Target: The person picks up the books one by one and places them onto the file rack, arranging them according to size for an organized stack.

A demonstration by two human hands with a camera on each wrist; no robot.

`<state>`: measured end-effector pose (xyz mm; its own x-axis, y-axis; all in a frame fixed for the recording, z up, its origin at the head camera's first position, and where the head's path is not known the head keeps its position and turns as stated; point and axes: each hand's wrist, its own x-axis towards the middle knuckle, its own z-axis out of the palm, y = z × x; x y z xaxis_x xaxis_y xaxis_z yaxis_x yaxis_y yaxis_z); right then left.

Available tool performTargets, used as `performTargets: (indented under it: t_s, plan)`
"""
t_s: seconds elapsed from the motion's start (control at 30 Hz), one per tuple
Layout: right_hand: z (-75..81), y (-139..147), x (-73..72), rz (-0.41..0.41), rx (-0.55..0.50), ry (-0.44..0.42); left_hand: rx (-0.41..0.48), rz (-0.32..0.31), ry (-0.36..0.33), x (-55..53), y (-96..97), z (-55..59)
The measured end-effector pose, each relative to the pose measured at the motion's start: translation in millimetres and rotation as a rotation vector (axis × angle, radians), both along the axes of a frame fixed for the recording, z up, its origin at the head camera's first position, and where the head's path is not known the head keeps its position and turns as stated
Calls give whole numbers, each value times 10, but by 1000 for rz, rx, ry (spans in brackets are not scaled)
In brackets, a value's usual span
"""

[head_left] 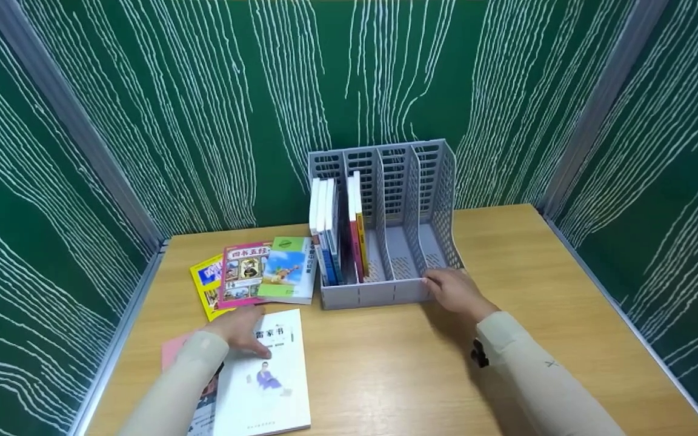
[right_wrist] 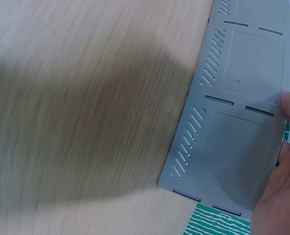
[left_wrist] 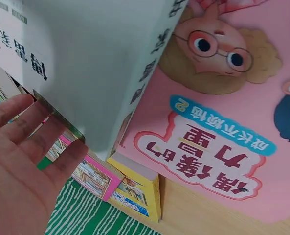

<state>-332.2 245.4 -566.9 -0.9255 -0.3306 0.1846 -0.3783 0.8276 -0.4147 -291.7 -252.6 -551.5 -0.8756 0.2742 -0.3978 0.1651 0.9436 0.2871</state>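
Observation:
A white paperback book [head_left: 262, 387] with a small purple-clad figure on its cover lies in front, overlapping a pink book [left_wrist: 198, 147]. My left hand [head_left: 241, 330] holds its top end, thumb on the cover and the other fingers at the far edge, their tips hidden behind the book. To the right stands a grey magazine rack [head_left: 379, 293] with slots side by side. My right hand [head_left: 455, 292] grips its front rim near the right corner; in the right wrist view the thumb lies over the outer wall, with other fingers behind it.
Several white-edged books [head_left: 325, 224] stand in the leftmost slot, and a pink and a yellow book [head_left: 358, 236] in the slot beside it. Left of the rack lie a green book [head_left: 286, 269], a pink comic-style book [head_left: 241, 278] and a yellow one [head_left: 206, 284]. Green, white-lined walls enclose the wooden table [head_left: 385, 369].

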Motion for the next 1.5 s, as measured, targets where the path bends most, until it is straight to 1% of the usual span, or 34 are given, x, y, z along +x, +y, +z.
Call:
performTargets:
  t_s: [0.27, 0.37, 0.47, 0.57, 0.67, 0.73, 0.8, 0.93, 1.03, 1.13, 1.27, 1.37, 1.5]
  plan:
    - [-9, 10, 9, 0, -1, -5, 2, -16, 4, -60, 42, 10]
    - [-13, 4, 9, -1, -8, -7, 18, 0, -4, -98, 46, 24]
    - [-9, 3, 11, -3, -13, -11, 26, 6, -8, -148, 50, 73]
    - [1, 3, 20, -2, -18, -17, 14, 9, -20, -188, 60, 143]
    - [14, -7, 34, 5, -21, -2, 7, 4, -36, -230, 50, 209]
    - [13, -13, 34, 8, -21, 7, -1, 5, -49, -261, 41, 270]
    - [9, -20, 29, 11, -20, 13, -2, 16, -62, -277, 35, 357]
    - [9, -15, 16, 5, -23, -24, -16, 32, -101, -236, 71, 615]
    - [24, -12, 14, 2, -26, -44, -15, 32, -129, -207, 80, 742]
    - [36, -13, 11, 8, -32, -43, -3, 48, -167, -248, 66, 749]
    - [34, -9, 12, 8, -33, -45, 6, 48, -231, -336, 23, 661]
    - [27, -4, 14, -2, -31, -55, 4, 46, -268, -372, -17, 616]
    - [21, 5, 18, -6, -35, -63, 26, 98, -302, -373, -55, 634]
